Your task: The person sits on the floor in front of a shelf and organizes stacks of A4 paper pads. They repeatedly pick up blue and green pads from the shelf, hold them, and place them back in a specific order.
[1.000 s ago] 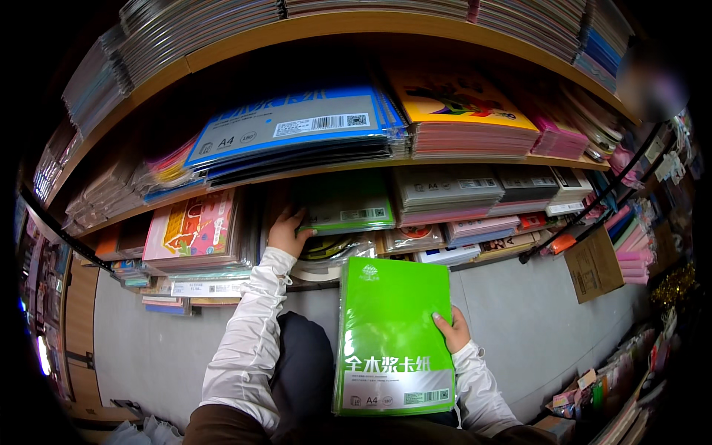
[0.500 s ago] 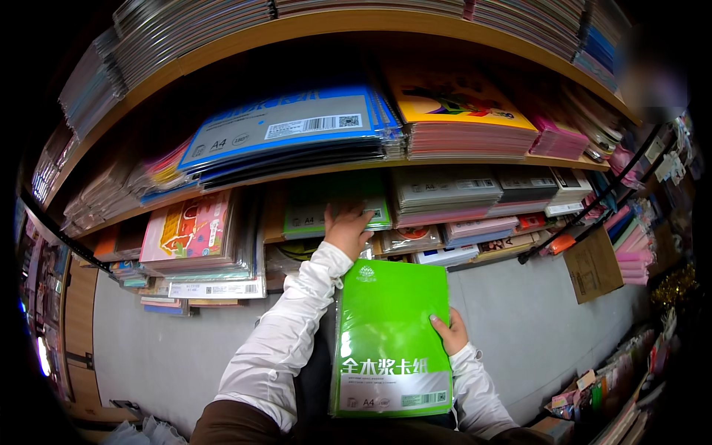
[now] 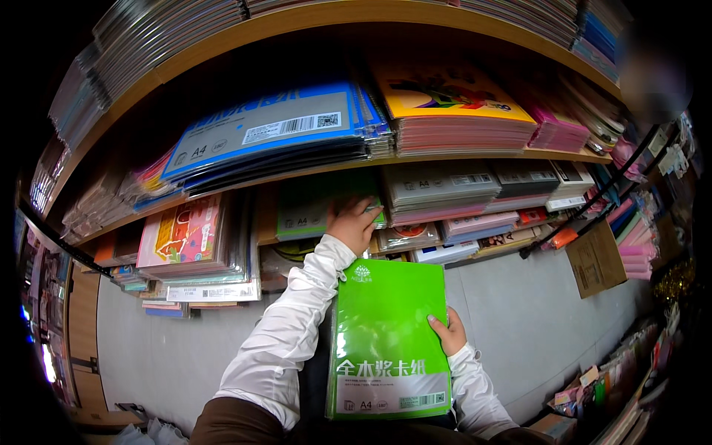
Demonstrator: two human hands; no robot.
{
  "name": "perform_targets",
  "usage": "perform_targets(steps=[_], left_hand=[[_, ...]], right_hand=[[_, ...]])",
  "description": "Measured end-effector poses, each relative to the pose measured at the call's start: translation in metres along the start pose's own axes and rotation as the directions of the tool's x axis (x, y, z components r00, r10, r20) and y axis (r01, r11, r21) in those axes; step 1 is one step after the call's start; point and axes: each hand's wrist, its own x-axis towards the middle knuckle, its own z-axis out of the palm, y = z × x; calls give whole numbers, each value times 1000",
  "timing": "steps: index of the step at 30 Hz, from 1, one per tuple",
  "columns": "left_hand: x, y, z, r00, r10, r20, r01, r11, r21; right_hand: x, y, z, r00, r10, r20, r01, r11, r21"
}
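My right hand (image 3: pixel 448 334) grips the right edge of a bright green pack of paper (image 3: pixel 389 337), held upright in front of me. Above it, my left hand (image 3: pixel 353 222) reaches up in a white sleeve and rests its fingers on a green pack (image 3: pixel 311 211) lying on a stack on the middle shelf. To the left of that stack sits a pink and yellow patterned pack (image 3: pixel 182 233); to its right lie grey wrapped packs (image 3: pixel 437 189).
A wooden shelf (image 3: pixel 445 159) above carries blue-edged packs (image 3: pixel 267 133) and a yellow-topped pink stack (image 3: pixel 452 111). A brown cardboard piece (image 3: pixel 593 259) leans at the right. Grey floor (image 3: pixel 534 319) lies below, with shelving on both sides.
My left hand has moved right along the middle shelf, from the gap beside the patterned pack to the green pack's right part. The green pack in my right hand stays about where it was.
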Motion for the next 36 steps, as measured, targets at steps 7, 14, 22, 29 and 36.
perform_targets(steps=[7, 14, 22, 29, 36], left_hand=[[-3, -4, 0, 1000, -13, 1, 13, 995, 99], [-47, -42, -39, 944, -221, -244, 252, 963, 100], [-82, -88, -55, 836, -426, -344, 402, 904, -142], [-79, -81, -50, 808, -429, -405, 443, 894, -65], [-77, -78, -47, 786, -460, -413, 503, 864, -4]], right_hand=[[1, 3, -1, 1000, -2, -5, 2, 1000, 16], [-1, -1, -2, 1000, 1, -9, -1, 1000, -29], [2, -1, 2, 1000, -12, 7, 12, 1000, -26], [-2, -2, 0, 1000, -10, -11, 10, 1000, -3], [-8, -4, -3, 1000, -17, -14, 17, 1000, 2]])
